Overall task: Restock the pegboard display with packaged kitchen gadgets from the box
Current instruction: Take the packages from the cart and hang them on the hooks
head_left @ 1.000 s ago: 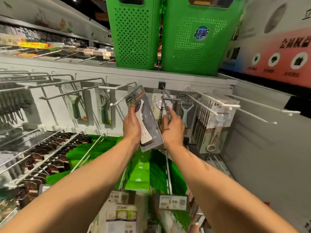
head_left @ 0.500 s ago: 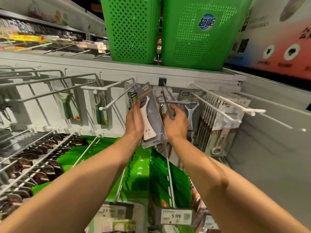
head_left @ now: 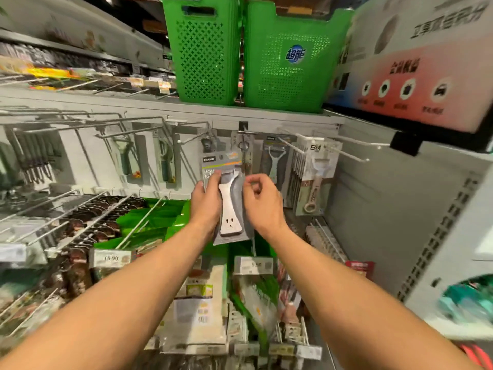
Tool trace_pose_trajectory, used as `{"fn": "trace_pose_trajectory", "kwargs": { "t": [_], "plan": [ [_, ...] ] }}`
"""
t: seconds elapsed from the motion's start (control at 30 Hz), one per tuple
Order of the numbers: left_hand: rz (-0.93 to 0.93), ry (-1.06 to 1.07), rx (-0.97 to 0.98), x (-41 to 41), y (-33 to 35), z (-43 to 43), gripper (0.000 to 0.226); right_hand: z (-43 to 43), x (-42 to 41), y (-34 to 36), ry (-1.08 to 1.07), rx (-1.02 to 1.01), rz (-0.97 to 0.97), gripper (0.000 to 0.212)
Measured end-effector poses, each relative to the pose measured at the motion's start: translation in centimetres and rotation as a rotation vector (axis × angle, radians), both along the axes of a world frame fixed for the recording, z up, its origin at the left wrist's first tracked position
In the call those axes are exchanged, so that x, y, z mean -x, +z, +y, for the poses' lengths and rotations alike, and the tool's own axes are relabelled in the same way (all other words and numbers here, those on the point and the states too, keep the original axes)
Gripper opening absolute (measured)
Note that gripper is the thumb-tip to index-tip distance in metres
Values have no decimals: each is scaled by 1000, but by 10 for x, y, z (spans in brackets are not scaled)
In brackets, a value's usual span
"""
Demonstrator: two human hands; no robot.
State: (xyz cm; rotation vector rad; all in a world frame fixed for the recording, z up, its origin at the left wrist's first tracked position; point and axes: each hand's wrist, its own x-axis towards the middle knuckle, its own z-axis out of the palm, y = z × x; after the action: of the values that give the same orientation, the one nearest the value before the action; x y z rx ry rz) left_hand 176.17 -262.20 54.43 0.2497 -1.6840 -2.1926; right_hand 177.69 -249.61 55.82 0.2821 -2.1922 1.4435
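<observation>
A pkg'd peeler (head_left: 230,209) is held upright betw. both hands, in front of the pegboard (head_left: 88,166). The L hand (head_left: 205,206) is wrapped round its left edge, fingers curled over the front. Its right edge is pinched by the R hand (head_left: 264,204), fingers curled. Green baskets (head_left: 202,54) are seen well above the hands.

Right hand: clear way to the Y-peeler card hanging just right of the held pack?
Probably yes. The Y-peeler card hangs just beyond the right hand, with nothing between them. But that hand seems to pinch the held pack along with the left hand, so it must let go first.
</observation>
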Motion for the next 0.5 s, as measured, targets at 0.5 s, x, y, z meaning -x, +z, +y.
{"fn": "trace_pose_trajectory", "kwargs": {
  "t": [0.5],
  "plan": [
    [96, -214, 166, -66, 27, 86, 36, 78, -77, 18, -202, 117, 20, 14]
  ]
}}
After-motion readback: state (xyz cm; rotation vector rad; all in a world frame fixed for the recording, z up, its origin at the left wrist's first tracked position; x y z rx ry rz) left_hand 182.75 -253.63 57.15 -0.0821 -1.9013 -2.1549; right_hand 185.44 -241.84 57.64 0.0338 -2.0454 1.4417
